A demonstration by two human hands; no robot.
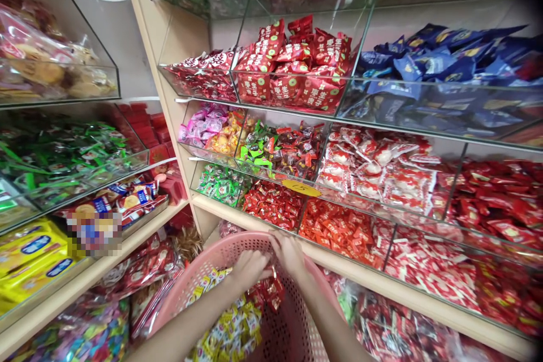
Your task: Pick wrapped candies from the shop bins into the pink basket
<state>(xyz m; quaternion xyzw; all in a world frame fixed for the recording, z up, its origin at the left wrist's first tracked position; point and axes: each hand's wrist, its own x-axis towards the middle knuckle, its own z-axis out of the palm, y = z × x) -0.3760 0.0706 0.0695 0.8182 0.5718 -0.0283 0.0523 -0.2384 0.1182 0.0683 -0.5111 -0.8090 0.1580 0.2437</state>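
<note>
A pink perforated plastic basket (169,300) stands at the bottom centre against the lower shelf edge. Inside it lie many yellow-and-white wrapped candies (237,328) and some red wrapped candies (274,293). My left hand (250,267) is over the basket, its fingers curled against the red candies; what they grip is too small to make out. My right hand (289,254) is beside it at the basket's far rim, fingers bent over the rim, their tips blurred.
Glass-fronted shelves hold red packets (292,68), blue packets (449,62), red-and-white candies (382,169) and orange-red candies (335,229). A wooden shelf edge (250,226) runs behind the basket. Yellow packs (34,260) sit at the left, and bagged sweets (394,322) lie low at the right.
</note>
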